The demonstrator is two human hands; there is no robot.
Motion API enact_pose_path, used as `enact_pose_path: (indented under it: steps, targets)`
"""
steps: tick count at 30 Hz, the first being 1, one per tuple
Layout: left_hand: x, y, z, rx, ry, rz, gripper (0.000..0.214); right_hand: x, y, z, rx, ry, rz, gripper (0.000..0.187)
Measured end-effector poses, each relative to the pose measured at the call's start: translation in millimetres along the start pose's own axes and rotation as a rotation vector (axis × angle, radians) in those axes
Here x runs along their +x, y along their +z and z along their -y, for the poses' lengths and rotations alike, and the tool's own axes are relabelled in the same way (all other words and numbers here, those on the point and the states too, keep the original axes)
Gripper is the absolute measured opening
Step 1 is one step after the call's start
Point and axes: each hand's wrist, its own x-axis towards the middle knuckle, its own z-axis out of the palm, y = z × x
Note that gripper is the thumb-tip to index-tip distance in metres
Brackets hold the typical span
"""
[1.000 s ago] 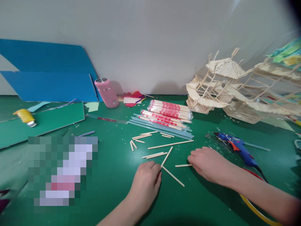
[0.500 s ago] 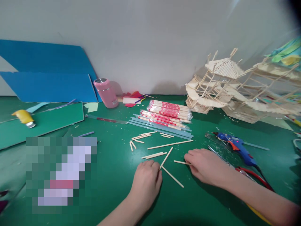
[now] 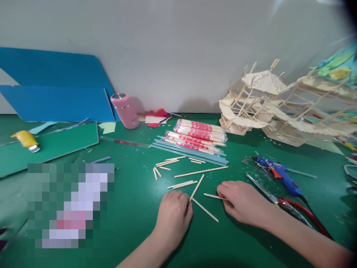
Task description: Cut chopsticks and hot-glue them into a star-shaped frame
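Low over the green table, my left hand (image 3: 174, 216) is closed on a thin wooden stick (image 3: 198, 185) that points up and to the right. A second stick (image 3: 206, 210) lies just below it, one end near my left fingertips. To the right, my right hand (image 3: 237, 199) pinches another wooden stick (image 3: 212, 195), whose free end points left. Beyond my left hand lie a few sticks side by side (image 3: 182, 184) and one longer stick (image 3: 201, 171). Several short cut pieces (image 3: 167, 162) are scattered farther back.
Blue glue gun (image 3: 281, 173) and red-handled scissors (image 3: 264, 191) lie by my right forearm. Behind are clear-blue glue sticks (image 3: 189, 152), wrapped chopstick packs (image 3: 199, 130), a pink flask (image 3: 125, 111) and a stick-built pagoda model (image 3: 263, 83). A yellow cutter (image 3: 25, 139) rests on a green board (image 3: 69, 143).
My right hand has moved slightly toward me and to the left with its stick, uncovering more of the scissors. My left hand has hardly moved.
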Motion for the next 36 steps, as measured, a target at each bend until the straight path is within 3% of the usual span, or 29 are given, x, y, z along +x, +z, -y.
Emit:
enact_pose_path:
  steps: [9,16,20,24,28,32,36]
  targets:
    - [1,0.0,-3,-0.034,0.006,-0.008,0.021,-5,2,-2,0.055,0.017,-0.030,0.010]
    - [5,-20.8,11,-0.349,-0.113,-0.074,0.020,-9,4,1,0.175,0.087,-0.017,0.009]
    - [3,-38.7,26,-0.471,-0.157,-0.164,0.019,-15,4,6,0.510,0.181,-0.066,0.014]
    - [-5,-47.6,28,-0.532,-0.116,-0.095,0.021,-18,4,18,1.026,0.243,-0.189,0.043]
    - [-13,-50.1,13,-0.615,-0.062,0.025,0.025,-11,3,44,1.392,0.178,-0.260,0.040]
    - [-15,-49.4,-5,-0.737,-0.037,0.135,0.027,1,6,80,1.479,0.124,-0.325,0.053]
    - [-16,-44.0,-12,-0.976,-0.109,0.128,0.021,8,14,103,1.490,0.115,-0.277,0.062]
